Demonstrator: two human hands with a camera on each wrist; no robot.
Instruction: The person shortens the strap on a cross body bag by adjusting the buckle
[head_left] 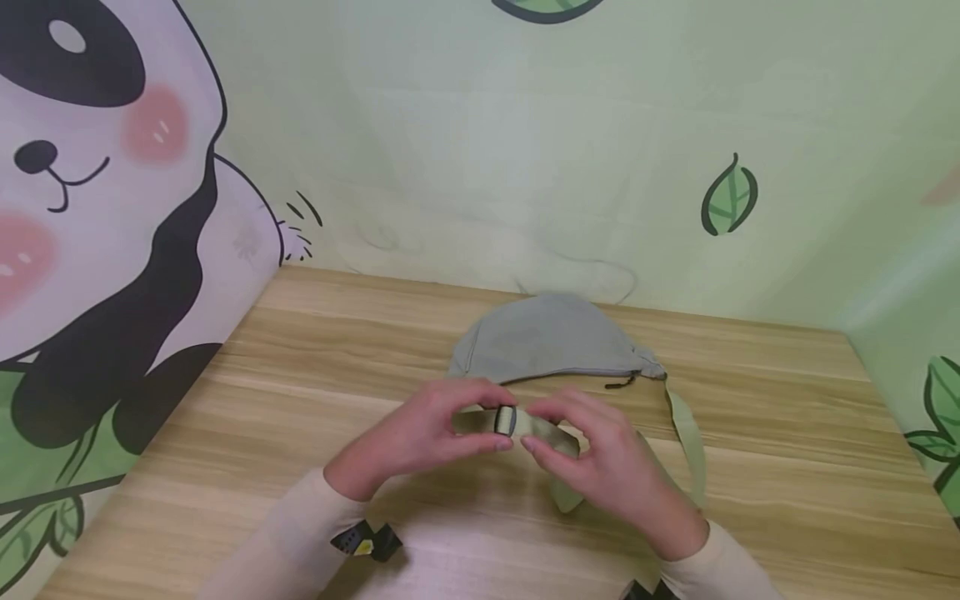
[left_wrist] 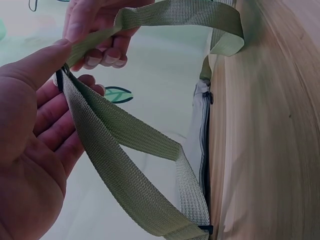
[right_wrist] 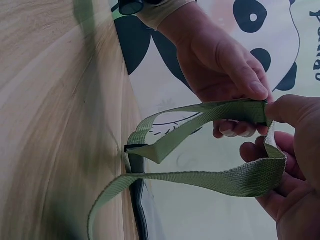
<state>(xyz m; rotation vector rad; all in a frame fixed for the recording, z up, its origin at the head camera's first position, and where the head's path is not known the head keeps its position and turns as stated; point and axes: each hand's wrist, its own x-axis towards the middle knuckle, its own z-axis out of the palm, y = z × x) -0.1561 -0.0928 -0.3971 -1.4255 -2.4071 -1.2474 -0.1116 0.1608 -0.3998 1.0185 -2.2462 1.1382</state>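
Far left: a printed panda (head_left: 127,317) on the wall, beside the edge of the wood-grain worktop (head_left: 787,400). Next, a pale left sleeve (head_left: 277,533) with a small dark wrist device (head_left: 367,542) at its cuff.

Left hand (head_left: 420,425): raised over the worktop, knuckles up; grip pinching a dark-framed slider buckle (head_left: 506,420) between thumb and forefinger. The left wrist view showed the other fingers extended below the webbing.

Center: the grey bag (head_left: 547,337) rested on the worktop, near the back wall and behind both hands. Its curved zip (head_left: 577,371) ran along the near edge, with a dark zip pull (head_left: 620,384) hanging at the right end. The slider sat on the bag's green strap (head_left: 686,433). In the right wrist view, 2 lengths of webbing ran from the slider to a 2nd dark fitting (right_wrist: 135,148) by the bag.

Right hand (head_left: 607,450): just beside the left; grip pinching the strap next to the slider, thumb against fingers. Right of it, the strap left the bag's corner and curved down toward the near side.

Far right: right sleeve (head_left: 720,567); beyond, a printed leaf (head_left: 730,200) on the wall.
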